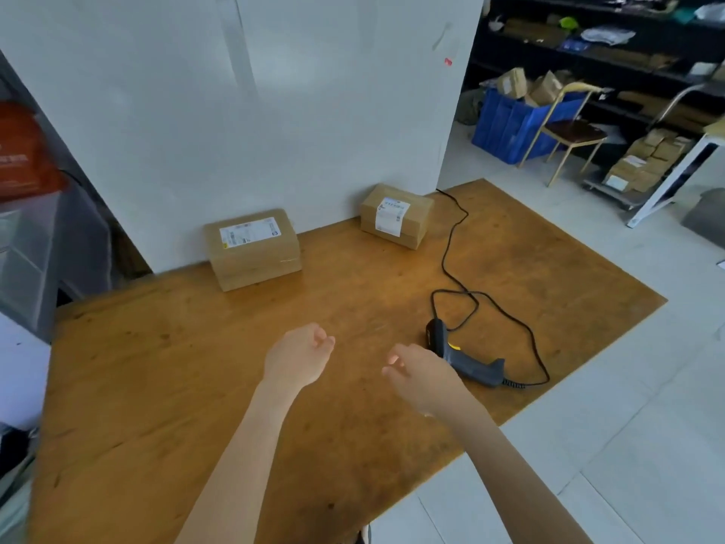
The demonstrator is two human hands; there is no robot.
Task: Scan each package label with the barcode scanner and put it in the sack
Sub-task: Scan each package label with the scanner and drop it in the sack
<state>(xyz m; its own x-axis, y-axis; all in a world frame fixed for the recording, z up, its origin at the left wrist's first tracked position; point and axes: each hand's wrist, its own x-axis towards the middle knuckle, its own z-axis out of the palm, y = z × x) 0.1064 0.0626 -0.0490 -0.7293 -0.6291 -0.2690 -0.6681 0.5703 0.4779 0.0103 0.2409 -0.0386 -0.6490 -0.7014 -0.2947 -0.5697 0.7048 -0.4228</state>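
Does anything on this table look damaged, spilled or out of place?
Nothing looks spilled or damaged. The left package and right package sit flat, labels showing. Only the cable of the barcode scanner lies loosely looped on the table.

Fairly bright, soft, even light; source not in view. White wall [274, 92] at the far side has a pale glare patch near its middle. Wooden table [157, 406] has a faint sheen; left package [253, 249] & right package [396, 215] throw only weak shadows at their bases. Shelves [588, 53] far right are dim, detail muddy. Wide-angle bowing twd frame edges. Left edge smeared. Left hand [298, 355] & right hand [419, 371] slightly soft; right fingertips [392, 361] overexposed, pinkish.
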